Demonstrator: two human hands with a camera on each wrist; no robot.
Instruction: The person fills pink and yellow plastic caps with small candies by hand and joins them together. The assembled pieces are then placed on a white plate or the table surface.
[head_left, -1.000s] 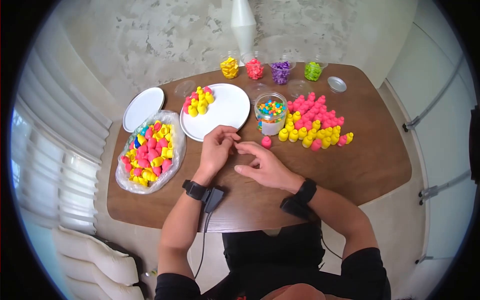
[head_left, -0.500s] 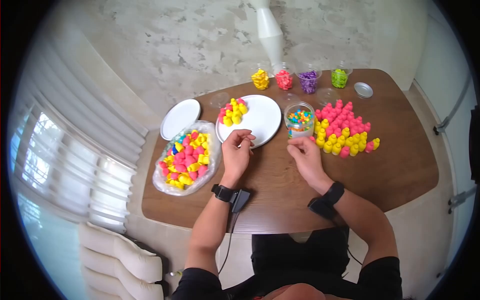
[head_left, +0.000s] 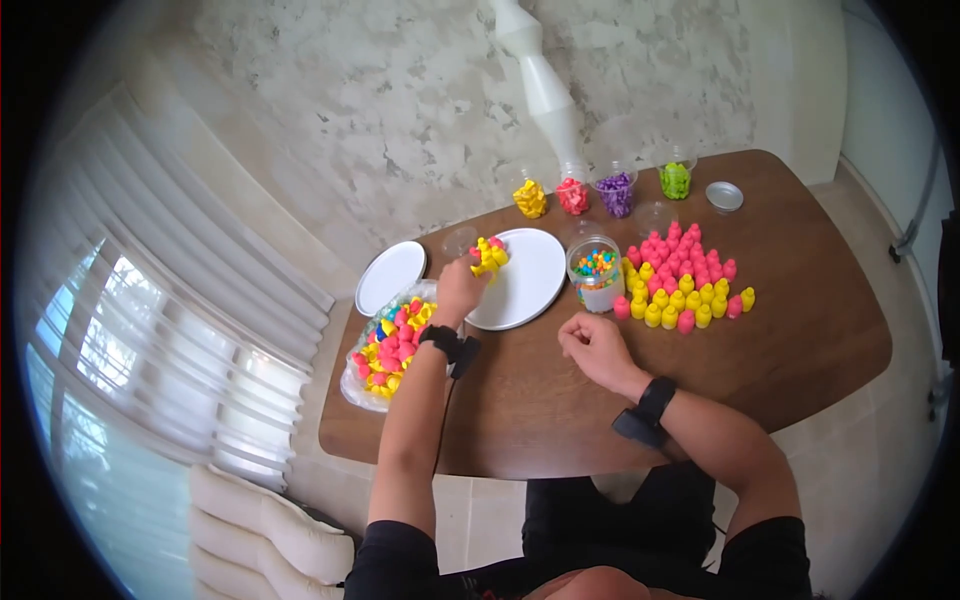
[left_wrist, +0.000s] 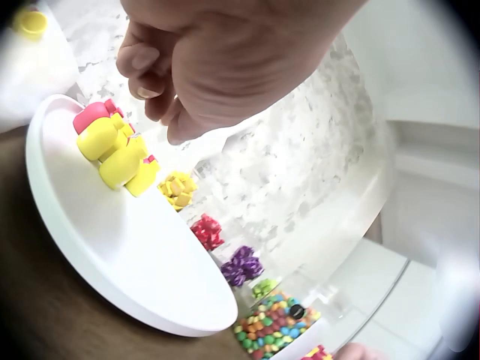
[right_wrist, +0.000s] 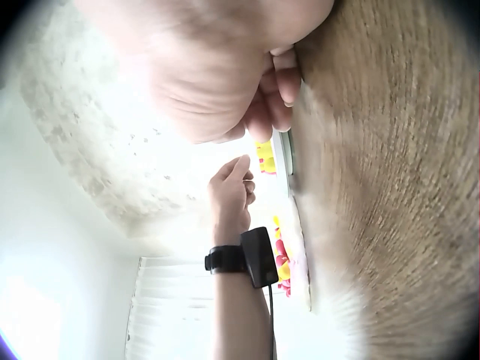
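In the head view my left hand (head_left: 462, 290) reaches over the left edge of a white round plate (head_left: 525, 295), close to a cluster of small yellow and pink bottle-shaped pieces (head_left: 492, 256). The left wrist view shows its fingers loosely curled above these pieces, with nothing visible held. My right hand (head_left: 598, 350) hovers at the front of the table, its fingers loosely bent and nothing visible in them. Just beyond it stand a clear jar (head_left: 600, 298) of multicoloured candies and a pink bottle-shaped piece (head_left: 621, 307).
A plastic bag (head_left: 362, 397) of pink and yellow cup-like pieces lies below my left wrist. Another white plate (head_left: 391, 277) is behind it. Rows of pink and yellow pieces (head_left: 685, 280) stand at right. Clear cups of yellow, red, purple (head_left: 616, 197) and green bits line the back.
My hands were close together by the plate and have parted. The left one has moved left and forward to the pieces on the plate; the right has drawn aside. The head view has shifted.
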